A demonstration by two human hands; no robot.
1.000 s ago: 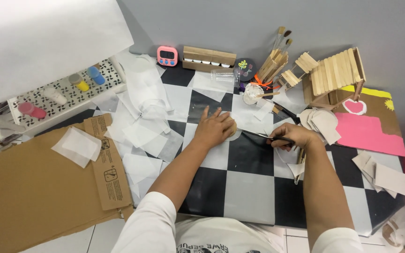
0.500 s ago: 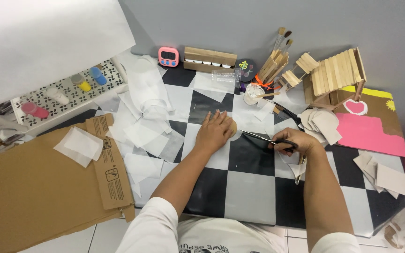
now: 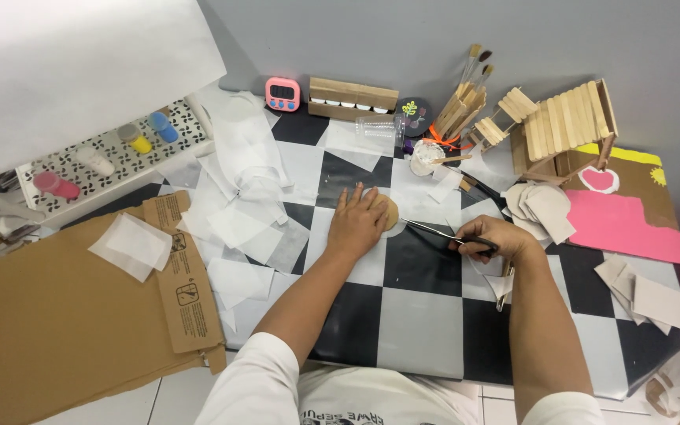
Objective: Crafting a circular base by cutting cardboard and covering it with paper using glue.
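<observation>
My left hand (image 3: 358, 222) lies flat, palm down, on a round tan cardboard piece (image 3: 388, 212) on the black-and-white checkered table (image 3: 419, 330). My right hand (image 3: 491, 239) grips the black handles of a pair of scissors (image 3: 439, 231). The blades point left, with their tips at the right edge of the cardboard piece. A small white paper scrap (image 3: 502, 283) lies just below my right wrist.
White paper sheets (image 3: 238, 224) are scattered to the left, beside flattened brown cardboard (image 3: 64, 315). At the back stand a pink timer (image 3: 282, 93), a stick box (image 3: 353, 97), brushes (image 3: 466, 86) and a stick house (image 3: 564, 126). Pink paper (image 3: 619, 224) and tan cutouts (image 3: 541, 203) lie right.
My right hand with the scissors has shifted slightly, its blades now reaching the cardboard piece's edge. My left hand stays pressed on the piece.
</observation>
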